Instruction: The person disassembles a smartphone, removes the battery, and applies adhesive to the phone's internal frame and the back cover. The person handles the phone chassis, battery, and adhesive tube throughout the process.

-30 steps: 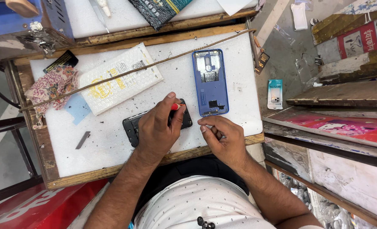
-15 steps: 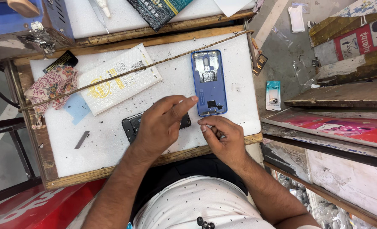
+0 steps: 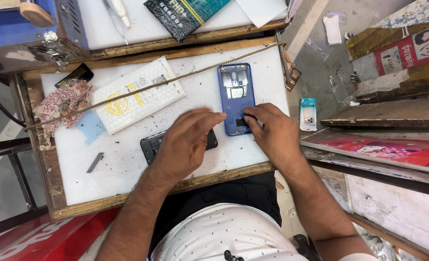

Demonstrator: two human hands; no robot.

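Hands meeting at blue phone back cover (image 3: 235, 99), lying lengthwise toward counter (image 3: 127, 169) far edge, right of centre. Right hand (image 3: 272, 133) pinching its near end, nearer; left hand (image 3: 188, 142) open, fingertips touching cover's left rim, palm hovering over black phone (image 3: 151, 145).

A white foam work mat (image 3: 127, 169) lies on a wooden-framed bench (image 3: 55, 193). Right of centre on the mat lies a blue rectangular phone back shell (image 3: 235, 92), with the right hand (image 3: 272, 130) on its near end and the left hand (image 3: 188, 140) touching its near left edge. Under the left hand lies a black rectangular phone frame (image 3: 151, 145). Far left of that lies a white bubble-wrap pouch (image 3: 137, 94), crossed by a braided brown cord (image 3: 151, 84). A floral cloth (image 3: 62, 104) lies at the mat's left edge, and a small grey metal blade (image 3: 95, 163) lies near left.
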